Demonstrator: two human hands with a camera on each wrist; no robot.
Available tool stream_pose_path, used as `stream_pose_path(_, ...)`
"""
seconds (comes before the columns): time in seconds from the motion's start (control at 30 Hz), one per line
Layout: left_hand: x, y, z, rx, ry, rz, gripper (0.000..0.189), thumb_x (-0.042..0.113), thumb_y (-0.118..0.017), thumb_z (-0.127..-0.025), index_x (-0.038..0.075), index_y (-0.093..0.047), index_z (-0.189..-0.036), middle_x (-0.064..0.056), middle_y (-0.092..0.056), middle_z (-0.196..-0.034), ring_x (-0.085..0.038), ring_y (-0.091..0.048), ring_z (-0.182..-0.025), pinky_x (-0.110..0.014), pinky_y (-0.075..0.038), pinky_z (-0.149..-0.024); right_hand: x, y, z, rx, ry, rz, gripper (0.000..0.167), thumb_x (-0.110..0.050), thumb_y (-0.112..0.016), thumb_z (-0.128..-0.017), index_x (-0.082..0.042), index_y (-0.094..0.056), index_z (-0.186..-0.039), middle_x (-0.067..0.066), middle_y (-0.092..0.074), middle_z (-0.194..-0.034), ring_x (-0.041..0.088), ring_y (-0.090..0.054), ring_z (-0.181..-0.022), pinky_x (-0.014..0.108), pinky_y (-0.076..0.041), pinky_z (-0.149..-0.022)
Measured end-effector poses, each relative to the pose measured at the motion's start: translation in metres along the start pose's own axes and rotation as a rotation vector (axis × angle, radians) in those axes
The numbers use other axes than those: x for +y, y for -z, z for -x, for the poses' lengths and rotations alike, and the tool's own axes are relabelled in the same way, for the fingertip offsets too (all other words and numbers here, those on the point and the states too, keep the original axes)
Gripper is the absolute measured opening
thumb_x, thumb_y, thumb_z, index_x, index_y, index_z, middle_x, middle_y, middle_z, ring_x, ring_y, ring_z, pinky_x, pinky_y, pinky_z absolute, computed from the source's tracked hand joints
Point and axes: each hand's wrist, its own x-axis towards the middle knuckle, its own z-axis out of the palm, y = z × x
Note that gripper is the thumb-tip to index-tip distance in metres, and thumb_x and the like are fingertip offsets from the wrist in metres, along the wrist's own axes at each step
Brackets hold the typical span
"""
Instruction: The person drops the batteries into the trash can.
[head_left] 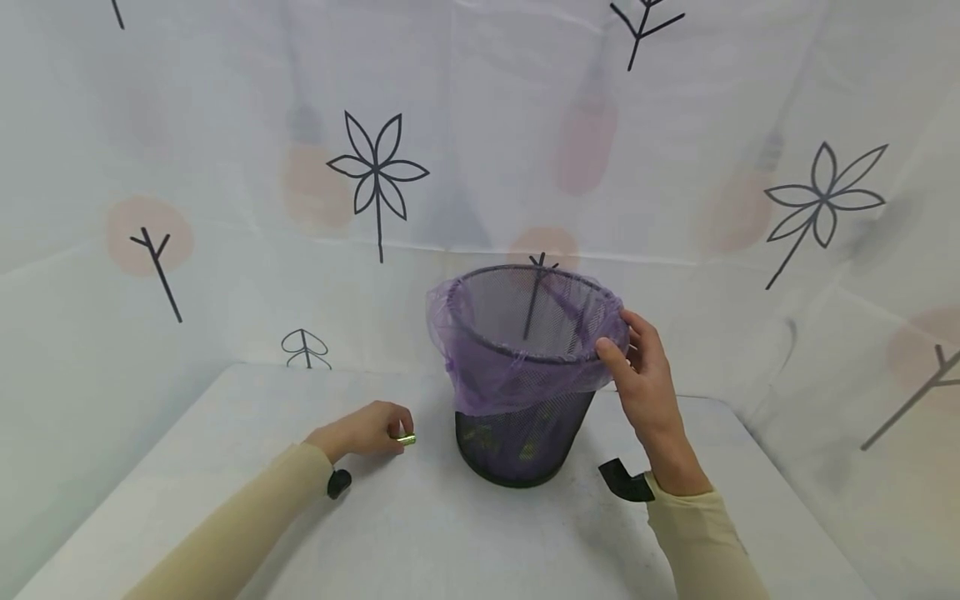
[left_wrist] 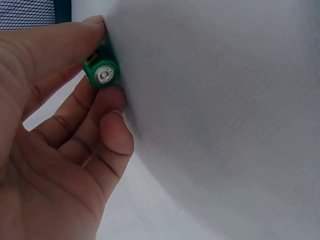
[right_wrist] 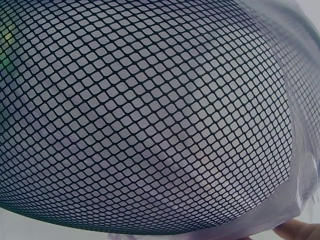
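Observation:
My left hand (head_left: 375,429) is low over the white table, left of the bin, with a small green battery (head_left: 406,439) between thumb and fingers. In the left wrist view the battery's silver end (left_wrist: 104,74) faces the camera, close against the white surface. A black mesh wastebasket (head_left: 517,450) stands upright, its rim covered by a purple plastic bag (head_left: 487,375) folded over the outside. My right hand (head_left: 648,383) grips the bagged rim at its right side, thumb in front. The mesh wall (right_wrist: 165,115) fills most of the right wrist view.
Blurred yellow-green shapes (head_left: 528,450) show through the lower mesh inside the bin. The white table (head_left: 420,542) stretches out on both sides of it. Behind hangs a pale curtain (head_left: 465,150) with printed flowers and twigs.

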Motion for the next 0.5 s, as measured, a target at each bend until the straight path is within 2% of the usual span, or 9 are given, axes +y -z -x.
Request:
stream_pose_path(0.27,-0.0022,-0.0015,0.0,0.004,-0.047,0.01,0.018,0.003,-0.072,-0.08,0.01,-0.064,-0.093,0.003,-0.057,-0.071,-0.01,-0.051,-0.064,-0.029,-0.044,-0.063,0.0002,0.0006,0.0005,-0.006,-0.001,0.003,0.064,-0.029,-0.054,-0.097,-0.015,-0.022,-0.15,0.013,-0.036,-0.144,0.025,-0.041,-0.124,0.043,-0.037,-0.096)
stream_pose_path(0.5,0.0005,-0.0049,0.0042,-0.012,-0.004,0.042,0.017,0.007,-0.073,-0.08,0.014,-0.065,-0.093,0.001,-0.057,-0.074,-0.013,-0.052,-0.067,-0.029,-0.045,-0.062,0.0004,0.0004,0.0002,-0.005,0.006,-0.003,0.064,-0.029,-0.055,-0.097,-0.014,-0.022,-0.15,0.014,-0.036,-0.144,0.026,-0.041,-0.125,0.049,-0.035,-0.097)
